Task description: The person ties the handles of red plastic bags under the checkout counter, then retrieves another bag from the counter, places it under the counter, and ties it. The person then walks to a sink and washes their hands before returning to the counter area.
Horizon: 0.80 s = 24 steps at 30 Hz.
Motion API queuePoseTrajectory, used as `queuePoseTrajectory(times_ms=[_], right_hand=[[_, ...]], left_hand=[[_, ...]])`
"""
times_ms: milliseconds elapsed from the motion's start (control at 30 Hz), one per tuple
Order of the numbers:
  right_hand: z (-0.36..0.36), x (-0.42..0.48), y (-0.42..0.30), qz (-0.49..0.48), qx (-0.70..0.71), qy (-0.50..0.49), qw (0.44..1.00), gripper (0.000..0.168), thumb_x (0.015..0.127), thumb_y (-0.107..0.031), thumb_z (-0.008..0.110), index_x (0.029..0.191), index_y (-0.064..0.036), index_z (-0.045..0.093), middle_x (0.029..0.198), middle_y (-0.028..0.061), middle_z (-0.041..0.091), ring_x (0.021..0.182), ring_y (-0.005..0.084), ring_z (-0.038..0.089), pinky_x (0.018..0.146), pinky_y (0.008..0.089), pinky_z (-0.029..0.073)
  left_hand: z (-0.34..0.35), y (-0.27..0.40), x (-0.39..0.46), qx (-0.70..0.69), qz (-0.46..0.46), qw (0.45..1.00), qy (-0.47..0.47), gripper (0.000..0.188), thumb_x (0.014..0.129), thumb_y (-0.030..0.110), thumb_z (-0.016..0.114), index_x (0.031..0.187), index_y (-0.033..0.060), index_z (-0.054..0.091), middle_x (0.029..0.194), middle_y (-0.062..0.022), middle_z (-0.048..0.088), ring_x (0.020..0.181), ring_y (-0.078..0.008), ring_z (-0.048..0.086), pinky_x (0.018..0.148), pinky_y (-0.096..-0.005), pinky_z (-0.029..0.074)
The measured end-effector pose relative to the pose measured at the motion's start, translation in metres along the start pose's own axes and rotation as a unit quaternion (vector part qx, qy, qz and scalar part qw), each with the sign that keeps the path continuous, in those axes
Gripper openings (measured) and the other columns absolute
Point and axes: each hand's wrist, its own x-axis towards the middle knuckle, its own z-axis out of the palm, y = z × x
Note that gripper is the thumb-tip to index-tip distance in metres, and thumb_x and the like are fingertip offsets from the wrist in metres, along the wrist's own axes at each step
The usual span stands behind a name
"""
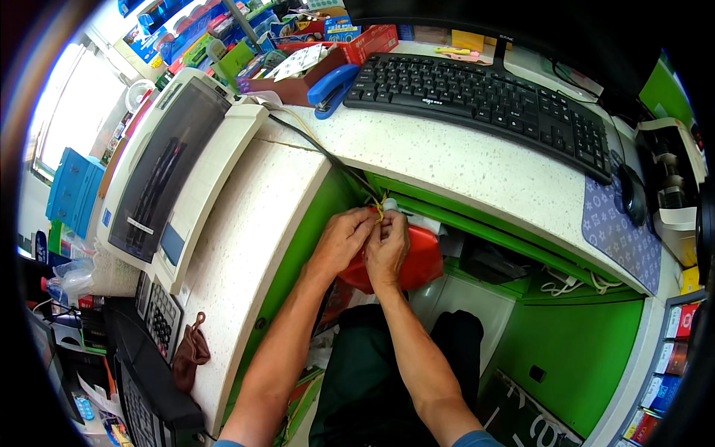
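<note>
Below the counter's inner edge, my left hand (345, 239) and my right hand (388, 246) meet, both with fingers pinched on a thin yellow cord (381, 208). The cord is wound about dark cables (335, 161) that run down from the counter top. Just beside my right fingertips is a small whitish, rounded object (390, 204). Behind and under both hands lies a red, smooth object (423, 258), partly covered by them; its kind is unclear. My fingertips hide part of the cord.
On the white speckled counter (313, 167) stand a dot-matrix printer (167, 167), a blue stapler (334, 89), a black keyboard (480, 106) and a mouse (633, 195). A brown pouch (191, 355) lies at left. Green panels (575, 357) enclose the knee space, where more cables (564, 286) hang.
</note>
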Motion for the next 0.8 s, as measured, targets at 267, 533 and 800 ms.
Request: queuePoseTrajectory(times_ms=[267, 533, 800], right_hand=[[-0.002, 0.001, -0.002, 0.027, 0.008, -0.022, 0.999, 0.019, 0.089, -0.005, 0.065, 0.105, -0.001, 0.056, 0.09, 0.017, 0.06, 0.08, 0.0353, 0.062, 0.07, 0.0446, 0.05], [-0.002, 0.005, 0.006, -0.111, -0.095, 0.018, 0.989, 0.017, 0.089, -0.002, 0.065, 0.104, 0.001, 0.058, 0.088, 0.0156, 0.063, 0.075, 0.0289, 0.062, 0.067, 0.0396, 0.051], [-0.006, 0.002, -0.005, -0.036, -0.05, -0.027, 0.998, 0.021, 0.089, -0.004, 0.068, 0.107, 0.0, 0.058, 0.092, 0.0164, 0.064, 0.076, 0.0312, 0.065, 0.068, 0.0409, 0.053]], left_hand=[[0.0, 0.018, 0.002, 0.103, -0.01, 0.995, 0.011, 0.022, 0.089, 0.013, 0.065, 0.105, 0.0004, 0.073, 0.098, -0.0196, 0.068, 0.09, -0.0377, 0.068, 0.079, -0.0436, 0.054], [0.017, 0.021, 0.005, 0.213, 0.006, 0.972, 0.098, 0.019, 0.083, 0.013, 0.072, 0.096, -0.0008, 0.074, 0.09, -0.016, 0.067, 0.081, -0.0335, 0.067, 0.071, -0.0408, 0.052], [0.016, -0.001, 0.007, 0.042, 0.03, 0.993, 0.105, 0.015, 0.086, 0.003, 0.068, 0.098, -0.0042, 0.073, 0.087, -0.0127, 0.067, 0.072, -0.0247, 0.066, 0.064, -0.0348, 0.051]])
